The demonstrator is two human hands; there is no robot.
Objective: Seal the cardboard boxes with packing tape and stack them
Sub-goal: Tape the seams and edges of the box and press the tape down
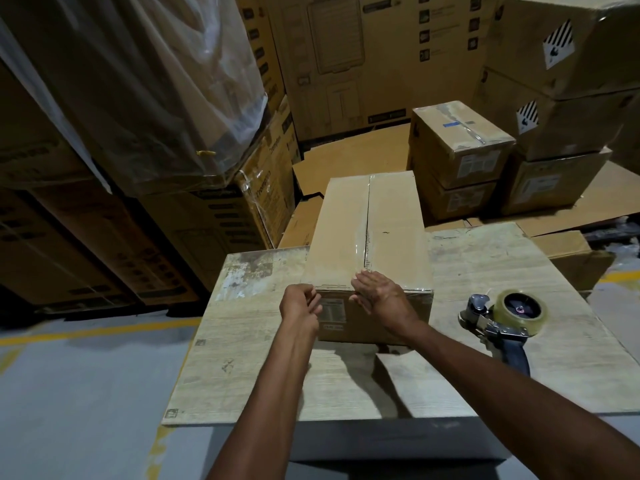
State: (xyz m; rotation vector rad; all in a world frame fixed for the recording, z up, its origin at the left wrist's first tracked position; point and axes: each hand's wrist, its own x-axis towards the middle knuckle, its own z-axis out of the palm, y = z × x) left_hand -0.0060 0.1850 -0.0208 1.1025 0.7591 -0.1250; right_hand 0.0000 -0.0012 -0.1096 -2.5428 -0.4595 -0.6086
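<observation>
The box (367,216) lies on the bench (242,358), tape (364,244) along its top seam. The right hand (379,294) presses straight fingers on the near edge; the left hand (300,306) curls its fingers at the corner, grip unclear.

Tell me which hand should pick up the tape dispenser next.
Right. The dispenser lies on the table right of the box, nearest the right hand, which rests flat on the box. The left hand grips the box's left corner, farther off.
</observation>
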